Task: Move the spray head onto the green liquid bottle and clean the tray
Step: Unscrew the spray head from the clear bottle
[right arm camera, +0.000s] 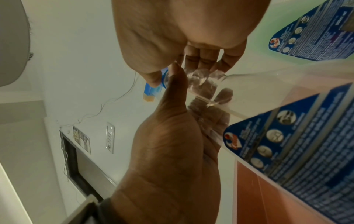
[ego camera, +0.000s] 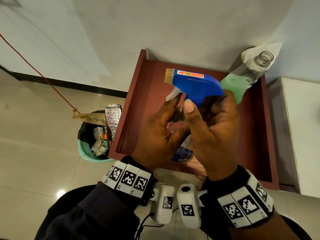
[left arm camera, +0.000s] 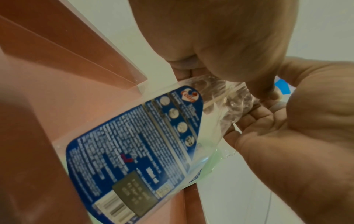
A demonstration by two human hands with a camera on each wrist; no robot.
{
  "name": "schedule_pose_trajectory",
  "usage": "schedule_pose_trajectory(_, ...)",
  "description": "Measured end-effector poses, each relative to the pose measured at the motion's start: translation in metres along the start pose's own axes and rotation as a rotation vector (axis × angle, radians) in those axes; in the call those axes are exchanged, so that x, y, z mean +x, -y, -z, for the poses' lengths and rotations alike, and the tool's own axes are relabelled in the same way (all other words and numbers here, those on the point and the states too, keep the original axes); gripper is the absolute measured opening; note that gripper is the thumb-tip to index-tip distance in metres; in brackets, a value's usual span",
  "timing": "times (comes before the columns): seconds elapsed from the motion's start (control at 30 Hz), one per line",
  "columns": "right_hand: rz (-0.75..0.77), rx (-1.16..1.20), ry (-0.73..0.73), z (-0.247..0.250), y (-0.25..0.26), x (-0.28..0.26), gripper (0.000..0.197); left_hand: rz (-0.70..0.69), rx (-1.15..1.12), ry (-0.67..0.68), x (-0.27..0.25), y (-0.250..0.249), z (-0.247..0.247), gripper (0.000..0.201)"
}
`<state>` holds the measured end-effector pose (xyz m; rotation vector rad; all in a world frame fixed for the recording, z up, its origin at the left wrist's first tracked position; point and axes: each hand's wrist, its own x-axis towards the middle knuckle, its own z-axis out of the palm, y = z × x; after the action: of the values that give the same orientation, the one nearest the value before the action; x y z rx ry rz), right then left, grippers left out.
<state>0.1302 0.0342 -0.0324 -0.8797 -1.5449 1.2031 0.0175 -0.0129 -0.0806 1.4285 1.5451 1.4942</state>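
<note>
Gripping the clear bottle (left arm camera: 134, 144) by the neck in my left hand (ego camera: 155, 132) over the brown tray (ego camera: 133, 104), I pinch the spray head (ego camera: 195, 84) by its collar with my right hand (ego camera: 214, 134), judging it light, rigid, likely slick plastic, the green liquid bottle (ego camera: 233, 87) standing uncapped at the tray's far corner.

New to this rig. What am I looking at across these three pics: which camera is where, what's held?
No robot here: a person works bare-handed, wearing tagged wristbands. The wide picture comes from a head camera looking down; the other two are shot from each wrist, looking along the hand. The left hand grips the neck of a clear blue-labelled bottle; the right hand holds the collar of its blue spray head. Behind them, the uncapped green liquid bottle stands at the far right of the red-brown tray. A full waste bin sits left of the tray.
</note>
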Motion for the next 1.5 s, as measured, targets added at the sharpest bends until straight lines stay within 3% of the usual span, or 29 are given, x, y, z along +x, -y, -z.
schedule_pose_trajectory(0.3, 0.028, 0.001, 0.023, 0.001, -0.001, 0.000, 0.022, -0.019, 0.026, -0.015, 0.001, 0.003, -0.004, 0.071)
schedule_pose_trajectory(0.8, 0.014, 0.013, 0.003, 0.005, 0.000, 0.002, 0.028, -0.025, -0.019, -0.001, 0.002, 0.002, -0.005, 0.071)
schedule_pose_trajectory(1.23, -0.027, 0.074, 0.030, 0.004, -0.007, 0.003, 0.028, -0.044, -0.027, -0.028, 0.002, 0.003, -0.003, 0.058)
schedule_pose_trajectory(1.33, -0.031, 0.093, 0.044, 0.004, -0.008, 0.002, 0.034, -0.048, -0.059, -0.043, 0.001, 0.003, -0.004, 0.064)
schedule_pose_trajectory(1.5, -0.047, 0.132, 0.022, 0.003, -0.004, 0.001, 0.021, 0.022, -0.101, -0.020, -0.003, -0.006, -0.003, 0.053)
